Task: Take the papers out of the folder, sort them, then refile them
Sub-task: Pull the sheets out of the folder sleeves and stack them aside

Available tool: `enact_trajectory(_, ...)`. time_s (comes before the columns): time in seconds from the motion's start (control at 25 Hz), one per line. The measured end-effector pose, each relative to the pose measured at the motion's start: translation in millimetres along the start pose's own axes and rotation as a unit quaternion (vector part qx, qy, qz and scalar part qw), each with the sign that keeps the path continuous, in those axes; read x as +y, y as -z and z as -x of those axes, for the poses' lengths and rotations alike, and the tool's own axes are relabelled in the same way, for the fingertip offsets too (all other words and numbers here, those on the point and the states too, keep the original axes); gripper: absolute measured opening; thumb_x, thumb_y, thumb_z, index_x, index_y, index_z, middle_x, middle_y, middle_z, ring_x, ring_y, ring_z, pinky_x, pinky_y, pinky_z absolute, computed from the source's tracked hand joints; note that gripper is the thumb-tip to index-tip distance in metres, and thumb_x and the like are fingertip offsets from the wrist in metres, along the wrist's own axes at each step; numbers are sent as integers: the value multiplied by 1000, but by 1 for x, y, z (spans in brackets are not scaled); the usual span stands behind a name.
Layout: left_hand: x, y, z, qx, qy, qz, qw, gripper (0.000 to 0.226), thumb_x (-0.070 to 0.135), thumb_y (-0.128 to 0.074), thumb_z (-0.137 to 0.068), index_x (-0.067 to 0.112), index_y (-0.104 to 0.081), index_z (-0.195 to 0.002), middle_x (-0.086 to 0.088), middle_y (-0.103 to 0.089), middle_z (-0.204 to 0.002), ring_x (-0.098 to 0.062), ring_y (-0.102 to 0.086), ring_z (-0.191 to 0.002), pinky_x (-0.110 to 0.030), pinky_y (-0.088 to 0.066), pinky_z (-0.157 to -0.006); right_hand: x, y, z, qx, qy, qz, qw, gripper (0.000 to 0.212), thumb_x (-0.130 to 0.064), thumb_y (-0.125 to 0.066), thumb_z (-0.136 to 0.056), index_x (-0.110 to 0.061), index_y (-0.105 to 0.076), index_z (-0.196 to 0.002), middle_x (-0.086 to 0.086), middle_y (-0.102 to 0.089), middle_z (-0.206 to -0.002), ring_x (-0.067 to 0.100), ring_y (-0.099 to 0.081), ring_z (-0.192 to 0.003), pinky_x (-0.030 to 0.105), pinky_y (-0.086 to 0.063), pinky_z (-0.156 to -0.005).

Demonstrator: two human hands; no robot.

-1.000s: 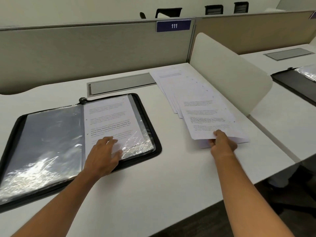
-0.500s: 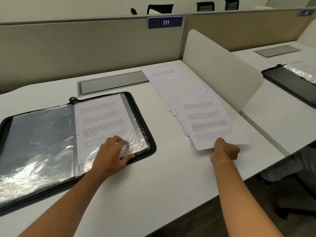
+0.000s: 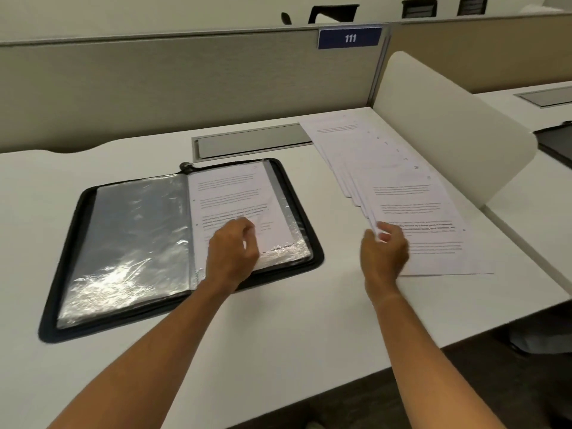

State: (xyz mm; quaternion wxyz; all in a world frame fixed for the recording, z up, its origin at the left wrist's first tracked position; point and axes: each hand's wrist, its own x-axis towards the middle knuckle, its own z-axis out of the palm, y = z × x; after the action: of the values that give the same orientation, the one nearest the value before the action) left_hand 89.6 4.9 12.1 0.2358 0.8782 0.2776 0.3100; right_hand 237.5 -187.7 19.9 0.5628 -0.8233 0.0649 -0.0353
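Currently logged:
Folder (image 3: 130,243): open on desk (image 3: 294,320).
Left hand (image 3: 232,255): fingers curled, pinching folder's sheet (image 3: 229,193).
Right hand (image 3: 383,255): pinching fanned papers (image 3: 418,212), right of folder.

My white desk (image 3: 278,320) carries the open black folder (image 3: 74,261) on its left half. A fanned row of printed papers (image 3: 418,212) lies on its right half, beside the white divider (image 3: 448,125). A grey cable hatch (image 3: 250,142) sits flush at the back.

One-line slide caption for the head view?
Left hand on the open folder; right hand pinches the front sheet.
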Motion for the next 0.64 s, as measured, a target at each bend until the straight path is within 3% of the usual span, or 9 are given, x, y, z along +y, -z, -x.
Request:
enact_trajectory(0.08,-9,27,-5,104,80,44,990,7,6,-58,-89,9,-63,-84,-1,-63,-76,-18,-57,-67,-29,-44,-63,-8,-23,24,-103,53,31,993,23,-7,-60,-87,-10,-71,-107,11,-71,-100,27,-66,-93,27,-48,-81)
enact_trajectory(0.24,-67,86,9,276,256,77,923,10,14,-56,-87,7,-63,-89,-7,-60,-75,-25,-57,-72,-24,-34,-66,-8,-64,53,-249,124,157,948,20,-9,-62,-88,1,-70,-103,15,-71,-110,32,-64,-105,27,-48,-83)
enact_trajectory(0.36,-110,122,45,291,354,35,888,14,15,-54,-85,6,-63,-90,-10,-60,-78,-34,-60,-81,-31,-41,-72,-1,-85,60,-259,148,252,921,16,-20,-64,-86,-4,-64,-90,16,-66,-102,36,-61,-101,26,-37,-71)
enact_trajectory(0.44,-125,137,66,292,404,8,867,13,13,-53,-83,9,-63,-91,-11,-60,-82,-35,-59,-86,-36,-44,-77,1,-92,62,-238,163,298,910,22,-23,-64,-87,-3,-63,-96,17,-63,-106,35,-58,-103,27,-35,-72)
enact_trajectory(0.48,-128,142,73,302,409,5,861,16,11,-51,-79,10,-61,-92,-10,-60,-84,-33,-59,-88,-36,-43,-79,-1,-94,64,-228,166,314,907,24,-23,-64,-88,-3,-63,-101,17,-61,-110,35,-56,-105,28,-36,-75)
enact_trajectory(0.56,-128,146,79,329,362,15,872,29,9,-44,-68,14,-55,-95,-3,-53,-90,-14,-57,-86,-30,-38,-80,-3,-97,66,-221,169,339,899,27,-24,-64,-90,-4,-63,-108,16,-60,-113,35,-55,-108,32,-42,-81)
enact_trajectory(0.64,-124,146,76,359,319,32,876,38,9,-44,-61,19,-43,-98,2,-40,-102,-10,-49,-86,-32,-36,-85,-2,-100,68,-217,181,335,899,18,-19,-64,-89,-4,-65,-99,14,-62,-105,34,-59,-100,33,-47,-77)
